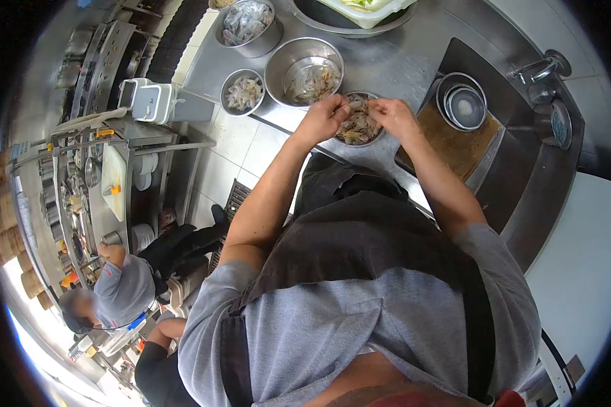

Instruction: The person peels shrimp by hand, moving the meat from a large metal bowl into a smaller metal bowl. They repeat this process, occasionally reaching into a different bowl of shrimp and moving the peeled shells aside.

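Observation:
My left hand point(324, 119) is closed, fingers pinched together, at the left rim of a metal bowl of shrimp point(357, 127). Across the same bowl, my right hand point(392, 117) has its fingers pressed together over the shrimp. What either hand pinches is too small to make out. Just up and left stands a larger metal pot point(304, 49) with some shrimp and shell bits inside. Further left, a small metal bowl point(243, 92) holds pale peeled shrimp.
A pot with a plastic bag point(247, 23) stands at the back, beside a white tray of greens point(366, 12). Nested bowls point(463, 102) rest on a brown board point(456, 148) at the sink, near a faucet point(544, 66). Two other people point(125, 292) are at the lower left.

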`<state>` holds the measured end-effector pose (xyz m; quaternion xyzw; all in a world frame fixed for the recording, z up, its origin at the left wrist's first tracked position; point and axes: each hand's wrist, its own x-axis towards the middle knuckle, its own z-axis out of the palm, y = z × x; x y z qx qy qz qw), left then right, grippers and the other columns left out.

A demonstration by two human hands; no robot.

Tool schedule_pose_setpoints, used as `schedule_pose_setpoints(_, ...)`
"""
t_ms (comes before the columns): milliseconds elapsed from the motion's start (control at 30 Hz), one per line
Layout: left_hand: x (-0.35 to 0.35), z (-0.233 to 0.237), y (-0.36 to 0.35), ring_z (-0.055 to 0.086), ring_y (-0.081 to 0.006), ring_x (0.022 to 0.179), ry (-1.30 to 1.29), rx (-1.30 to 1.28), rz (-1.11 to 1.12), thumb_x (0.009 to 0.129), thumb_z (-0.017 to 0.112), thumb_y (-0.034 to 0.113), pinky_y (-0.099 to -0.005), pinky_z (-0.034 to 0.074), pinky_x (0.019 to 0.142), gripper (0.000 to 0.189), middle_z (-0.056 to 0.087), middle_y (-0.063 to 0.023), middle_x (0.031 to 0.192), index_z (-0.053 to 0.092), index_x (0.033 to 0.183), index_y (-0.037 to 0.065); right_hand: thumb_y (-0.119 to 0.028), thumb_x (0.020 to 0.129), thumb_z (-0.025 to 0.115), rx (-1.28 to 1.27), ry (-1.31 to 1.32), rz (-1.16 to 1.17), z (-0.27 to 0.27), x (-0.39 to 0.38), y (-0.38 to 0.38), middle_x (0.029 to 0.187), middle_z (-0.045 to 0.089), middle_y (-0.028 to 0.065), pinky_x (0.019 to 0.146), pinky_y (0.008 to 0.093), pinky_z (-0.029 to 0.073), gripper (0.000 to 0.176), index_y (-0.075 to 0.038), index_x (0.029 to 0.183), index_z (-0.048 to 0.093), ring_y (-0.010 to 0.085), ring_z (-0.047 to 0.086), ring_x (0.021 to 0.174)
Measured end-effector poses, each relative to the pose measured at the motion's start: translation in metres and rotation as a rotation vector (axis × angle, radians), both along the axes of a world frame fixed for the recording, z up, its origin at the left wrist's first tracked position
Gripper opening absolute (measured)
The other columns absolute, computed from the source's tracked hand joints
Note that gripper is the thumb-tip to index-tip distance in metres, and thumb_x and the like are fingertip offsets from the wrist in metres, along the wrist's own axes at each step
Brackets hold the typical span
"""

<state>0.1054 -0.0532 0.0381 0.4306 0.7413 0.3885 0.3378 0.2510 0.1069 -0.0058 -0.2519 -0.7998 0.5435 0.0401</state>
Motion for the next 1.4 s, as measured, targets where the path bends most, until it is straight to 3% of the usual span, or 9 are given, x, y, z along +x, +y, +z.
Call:
schedule_pose_setpoints(133,-0.001,0.004,0.001,0.06,-0.0132,0.076,0.005,-0.076,-0.031,0.095,0.054,0.017,-0.0296,0.048,0.07,0.016,0.067,-0.0065,0.082,0.06,0.092,0.002,-0.015,0.078,0.067,0.016,0.222,0.008,0.027,0.001,-0.016,0.088,0.068,0.0104,0.07,0.0306,0.051,0.025,-0.002,0.1,0.069,0.0202,0.066,0.075)
schedule_pose_setpoints(233,0.0,0.004,0.002,0.06,-0.0133,0.077,-0.025,-0.078,-0.032,0.095,0.054,0.015,-0.0301,0.048,0.07,0.016,0.067,-0.0066,0.081,0.06,0.09,0.002,-0.017,0.078,0.071,-0.033,0.162,0.031,0.011,-0.003,-0.011,0.097,0.067,0.0124,0.072,0.0315,0.05,0.027,-0.002,0.1,0.069,0.0207,0.066,0.078)
schedule_pose_setpoints(533,0.003,-0.001,0.001,0.065,-0.0341,0.077,0.296,-0.032,0.164,0.087,0.061,0.02,-0.0402,0.05,0.07,0.018,0.065,-0.0208,0.08,0.064,0.095,0.004,-0.022,0.08,0.072,-0.043,0.013,-0.015,0.004,0.002,-0.003,0.081,0.067,0.0128,0.068,0.0329,0.05,0.025,-0.003,0.096,0.07,0.0216,0.064,0.072)
schedule_pose_setpoints(667,0.001,-0.036,-0.006,0.065,-0.0386,0.08,0.444,-0.249,-0.124,0.087,0.058,0.024,-0.0472,0.052,0.073,0.022,0.066,-0.0218,0.083,0.066,0.094,0.005,-0.023,0.081,0.071,-0.129,-0.001,-0.045,-0.009,0.008,0.009,0.084,0.067,0.0137,0.069,0.0333,0.05,0.025,-0.003,0.097,0.07,0.0228,0.064,0.073)
schedule_pose_setpoints(767,0.008,-0.027,-0.001,0.065,-0.038,0.08,0.498,-0.334,-0.252,0.086,0.06,0.023,-0.0446,0.051,0.074,0.026,0.067,-0.0215,0.087,0.067,0.106,0.007,-0.023,0.082,0.069,0.05,0.032,-0.006,-0.002,0.012,0.006,0.085,0.066,0.0144,0.07,0.0345,0.049,0.026,-0.003,0.097,0.07,0.0258,0.064,0.074)
schedule_pose_setpoints(867,0.011,-0.014,0.007,0.066,-0.0362,0.081,0.541,-0.323,-0.048,0.085,0.062,0.024,-0.0437,0.051,0.074,0.029,0.067,-0.0217,0.086,0.067,0.107,0.006,-0.02,0.08,0.067,0.206,0.089,0.018,0.013,0.011,-0.006,0.084,0.063,0.0148,0.07,0.0375,0.049,0.023,-0.003,0.095,0.069,0.0304,0.063,0.077)
schedule_pose_setpoints(933,0.011,-0.007,0.01,0.066,-0.0341,0.077,0.352,0.057,-0.022,0.085,0.064,0.025,-0.042,0.051,0.07,0.028,0.066,-0.0208,0.082,0.066,0.103,0.003,-0.018,0.077,0.065,0.349,0.088,0.105,0.02,0.007,-0.009,0.084,0.061,0.0147,0.072,0.0407,0.049,0.021,-0.003,0.091,0.067,0.0336,0.062,0.08)
schedule_pose_setpoints(1200,0.007,-0.013,0.013,0.06,-0.0213,0.064,0.014,-0.161,-0.115,0.086,0.059,0.022,-0.0339,0.046,0.06,0.023,0.062,-0.0133,0.07,0.061,0.086,-0.001,-0.015,0.073,0.069,0.574,0.309,0.119,0.014,-0.002,-0.014,0.087,0.061,0.0115,0.079,0.0411,0.049,0.02,-0.003,0.09,0.067,0.0325,0.061,0.087)
schedule_pose_setpoints(1400,0.001,0.009,0.003,0.046,-0.0101,0.054,-0.43,-0.226,0.172,0.084,0.055,0.016,-0.0251,0.034,0.049,0.014,0.054,-0.0017,0.063,0.059,0.078,0.003,-0.016,0.076,0.07,0.44,0.351,0.161,0.012,-0.005,-0.011,0.089,0.063,0.01,0.079,0.0399,0.048,0.017,-0.003,0.087,0.07,0.0299,0.06,0.086)
